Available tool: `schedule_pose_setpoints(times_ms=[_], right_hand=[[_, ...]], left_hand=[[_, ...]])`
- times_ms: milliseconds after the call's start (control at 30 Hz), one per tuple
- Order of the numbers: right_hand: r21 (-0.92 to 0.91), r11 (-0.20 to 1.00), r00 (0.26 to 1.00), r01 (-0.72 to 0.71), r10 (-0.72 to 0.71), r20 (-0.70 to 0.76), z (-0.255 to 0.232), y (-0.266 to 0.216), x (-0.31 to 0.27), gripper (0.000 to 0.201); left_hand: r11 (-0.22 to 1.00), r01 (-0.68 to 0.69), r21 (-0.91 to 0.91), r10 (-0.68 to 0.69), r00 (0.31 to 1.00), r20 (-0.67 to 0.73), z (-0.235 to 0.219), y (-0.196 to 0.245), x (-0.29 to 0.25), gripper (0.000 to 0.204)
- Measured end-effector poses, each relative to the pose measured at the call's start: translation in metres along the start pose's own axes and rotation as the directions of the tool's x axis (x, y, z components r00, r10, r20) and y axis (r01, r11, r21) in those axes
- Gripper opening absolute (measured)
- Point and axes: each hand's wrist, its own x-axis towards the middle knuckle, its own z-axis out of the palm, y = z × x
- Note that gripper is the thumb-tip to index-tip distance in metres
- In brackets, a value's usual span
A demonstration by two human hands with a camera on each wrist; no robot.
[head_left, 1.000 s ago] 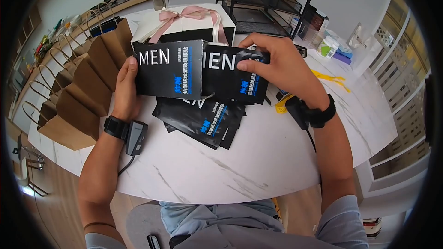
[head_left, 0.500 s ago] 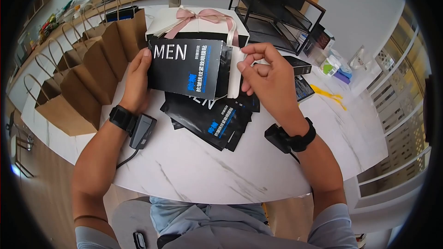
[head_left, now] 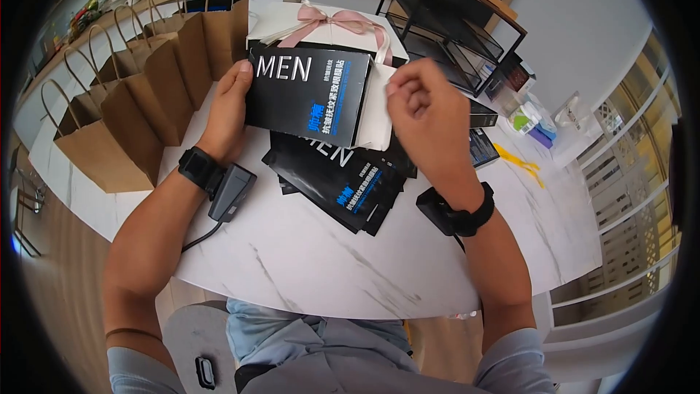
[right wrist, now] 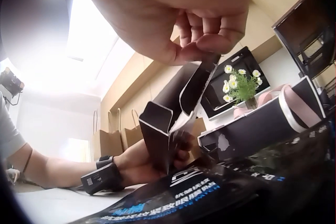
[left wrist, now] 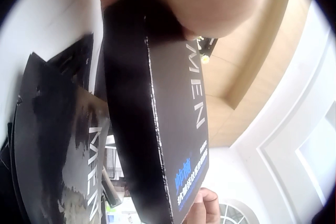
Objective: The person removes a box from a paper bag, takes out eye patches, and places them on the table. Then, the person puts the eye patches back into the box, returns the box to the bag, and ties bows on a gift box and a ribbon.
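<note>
The left hand (head_left: 227, 113) grips the left end of a black box (head_left: 306, 95) lettered MEN, held above the table. At the box's right end a white-lined flap (head_left: 375, 108) stands out, and the right hand (head_left: 432, 120) pinches it between thumb and curled fingers. In the right wrist view the box end (right wrist: 157, 124) is open, with its flaps sticking out and the right hand (right wrist: 194, 29) on the longest. Below the box lie several overlapping black packets (head_left: 332, 182), also seen in the left wrist view beside the box (left wrist: 168, 113).
Brown paper bags (head_left: 109, 131) stand in a row at the left. Behind the hands is a white-topped box with a pink ribbon (head_left: 332, 22). A black wire rack (head_left: 459, 29) stands at the back right, near smaller black boxes (head_left: 481, 147) and a yellow ribbon (head_left: 518, 160).
The right hand has moved off the black packets at the box's right end and onto the flap. The packets that stuck out there are no longer visible, and the view has shifted.
</note>
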Motion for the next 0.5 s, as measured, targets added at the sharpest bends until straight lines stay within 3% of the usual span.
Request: schedule_pose_setpoints(times_ms=[33, 67, 100, 167, 200, 300, 333, 400, 433, 500], right_hand=[[0.014, 0.999, 0.994, -0.035, 0.037, -0.098, 0.0, 0.004, 0.0, 0.016], [0.032, 0.995, 0.982, 0.091, -0.085, -0.167, 0.002, 0.01, 0.004, 0.026], [0.029, 0.996, 0.983, 0.083, -0.077, -0.166, 0.001, 0.013, 0.006, 0.026], [-0.113, 0.957, 0.963, 0.267, -0.269, -0.007, -0.003, 0.013, 0.01, 0.041], [-0.114, 0.958, 0.964, 0.264, -0.267, -0.01, -0.004, 0.014, 0.01, 0.041], [0.077, 0.997, 0.947, -0.021, -0.005, 0.321, -0.004, 0.014, 0.014, 0.047], [0.078, 0.997, 0.947, -0.021, -0.005, 0.321, -0.004, 0.016, 0.014, 0.047], [0.198, 0.959, 0.91, -0.203, 0.11, 0.4, -0.003, 0.021, 0.013, 0.047], [0.198, 0.958, 0.909, -0.207, 0.113, 0.401, -0.002, 0.023, 0.01, 0.047], [0.438, 0.882, 0.93, -0.173, 0.0, 0.367, -0.001, 0.026, 0.004, 0.051]], left_hand=[[1.0, 0.003, -0.004, -0.003, 1.0, -0.006, -0.003, -0.001, 0.002, 0.036], [1.0, 0.007, 0.011, -0.007, 1.0, -0.014, -0.006, -0.003, 0.004, 0.036], [1.0, 0.014, 0.027, -0.013, 1.0, -0.019, -0.006, -0.006, 0.005, 0.036], [0.999, 0.047, 0.023, -0.046, 0.998, -0.032, -0.001, -0.002, 0.002, 0.037], [0.999, 0.053, 0.008, -0.053, 0.999, 0.001, 0.0, 0.0, 0.001, 0.037], [0.998, 0.054, -0.015, -0.053, 0.998, 0.039, 0.002, 0.005, 0.0, 0.037], [0.998, 0.053, -0.025, -0.052, 0.998, 0.046, 0.002, 0.005, -0.001, 0.037], [0.998, 0.054, -0.031, -0.052, 0.997, 0.05, 0.001, 0.003, 0.001, 0.037], [0.998, 0.055, -0.037, -0.053, 0.997, 0.056, 0.0, 0.002, 0.001, 0.037], [0.998, 0.052, -0.026, -0.051, 0.998, 0.04, -0.003, -0.001, 0.004, 0.037]])
